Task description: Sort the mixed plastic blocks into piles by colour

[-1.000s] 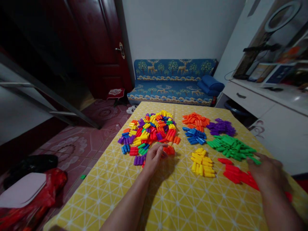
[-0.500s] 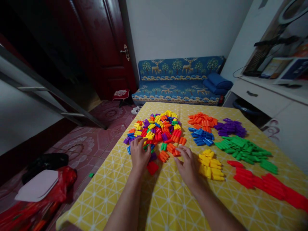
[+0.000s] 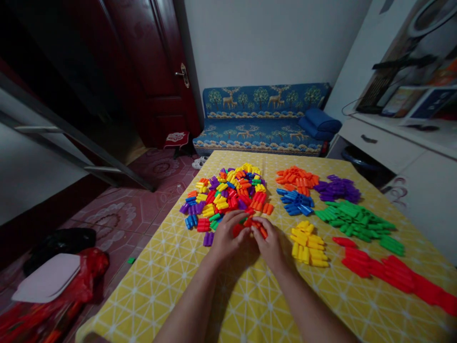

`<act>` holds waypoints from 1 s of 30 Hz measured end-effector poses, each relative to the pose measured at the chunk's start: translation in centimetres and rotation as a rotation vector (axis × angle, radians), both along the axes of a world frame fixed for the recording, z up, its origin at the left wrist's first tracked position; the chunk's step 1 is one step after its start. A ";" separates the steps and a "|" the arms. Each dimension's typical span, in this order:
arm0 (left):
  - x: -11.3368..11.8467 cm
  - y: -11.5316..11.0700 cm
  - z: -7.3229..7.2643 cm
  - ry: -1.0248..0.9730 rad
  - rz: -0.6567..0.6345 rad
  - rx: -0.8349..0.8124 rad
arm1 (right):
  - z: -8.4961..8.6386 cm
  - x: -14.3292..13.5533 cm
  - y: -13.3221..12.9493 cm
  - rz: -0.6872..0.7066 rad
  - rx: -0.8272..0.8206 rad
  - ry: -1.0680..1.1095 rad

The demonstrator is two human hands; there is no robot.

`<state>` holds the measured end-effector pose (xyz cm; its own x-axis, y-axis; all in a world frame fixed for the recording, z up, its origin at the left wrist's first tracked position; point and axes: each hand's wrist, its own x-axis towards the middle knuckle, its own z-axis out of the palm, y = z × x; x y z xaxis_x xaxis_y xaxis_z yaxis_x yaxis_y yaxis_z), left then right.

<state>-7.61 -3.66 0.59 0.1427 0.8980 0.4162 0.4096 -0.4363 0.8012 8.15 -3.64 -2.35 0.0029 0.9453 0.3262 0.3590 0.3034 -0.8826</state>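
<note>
My left hand [image 3: 228,237] is curled at the near edge of a mixed pile of plastic building blocks [image 3: 228,193]. A red building block [image 3: 237,230] shows between its thumb and fingers. Close beside it, my right hand [image 3: 270,243] has its fingers bent around orange building blocks [image 3: 262,230]. The two hands' thumbs and fingertips nearly meet, partly hiding what they hold. Purple building blocks [image 3: 208,239] lie just left of my left hand.
Sorted groups lie on the right of the yellow tablecloth [image 3: 171,286]: orange [image 3: 298,178], purple [image 3: 337,189], blue [image 3: 295,202], green [image 3: 357,221], yellow [image 3: 309,244] and red blocks [image 3: 396,274]. A blue patterned sofa [image 3: 260,136] stands beyond the table.
My left hand has moved right and closed in toward my right hand. The orange and red blocks between them are now gathered in the fingers. The view has shifted slightly.
</note>
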 end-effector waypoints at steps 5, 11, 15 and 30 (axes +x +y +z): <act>1.0 -0.4 0.1 -0.182 -0.073 -0.177 | 0.1 0.2 -0.3 0.036 -0.188 0.383; 1.4 0.0 -1.1 -0.309 -0.048 -0.269 | 1.1 0.2 -1.2 0.106 -0.281 0.348; 1.2 0.0 -1.3 -0.234 0.000 -0.241 | 1.0 0.0 -1.4 0.115 -0.198 0.239; 0.8 0.4 -2.3 0.056 0.095 -0.084 | 0.8 0.0 -1.4 -0.009 -0.060 0.136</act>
<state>-6.85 -3.27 -1.74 0.0759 0.9400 0.3326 0.4908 -0.3255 0.8082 8.13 -5.00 -1.59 0.0518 0.9629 0.2649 0.2374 0.2458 -0.9398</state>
